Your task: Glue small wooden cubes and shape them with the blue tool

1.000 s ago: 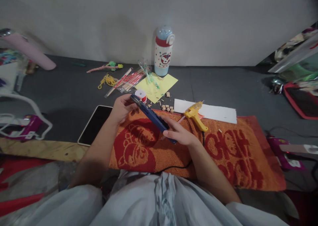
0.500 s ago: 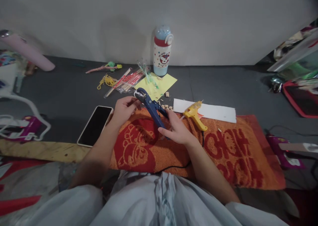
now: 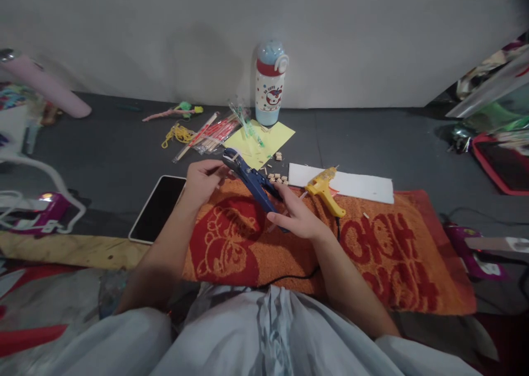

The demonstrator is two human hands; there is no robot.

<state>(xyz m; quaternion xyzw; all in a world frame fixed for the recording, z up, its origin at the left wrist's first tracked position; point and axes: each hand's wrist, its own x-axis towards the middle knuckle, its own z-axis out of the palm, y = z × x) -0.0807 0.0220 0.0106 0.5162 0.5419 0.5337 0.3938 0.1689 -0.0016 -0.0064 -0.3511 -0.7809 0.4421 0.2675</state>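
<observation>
My right hand [image 3: 298,217] is closed round the handles of a blue cutter [image 3: 253,181], held above an orange and red towel [image 3: 372,249]. The tool's metal head points up and left. My left hand [image 3: 203,178] is curled beside that head, fingertips pinched near it; what they hold is too small to make out. Small cut wooden bits [image 3: 276,176] lie just beyond the tool. A yellow glue gun [image 3: 323,188] rests to the right on the towel's far edge, its black cord trailing toward me.
A phone [image 3: 157,207] lies screen up left of the towel. A white strip [image 3: 351,185] lies behind the glue gun. A yellow sheet [image 3: 268,139], packs of sticks [image 3: 210,133] and a bottle [image 3: 269,84] stand near the wall. Clutter lines both sides.
The cutter has swung from lying flatter to a steeper tilt, its head now showing by my left hand. Both hands have shifted slightly toward each other.
</observation>
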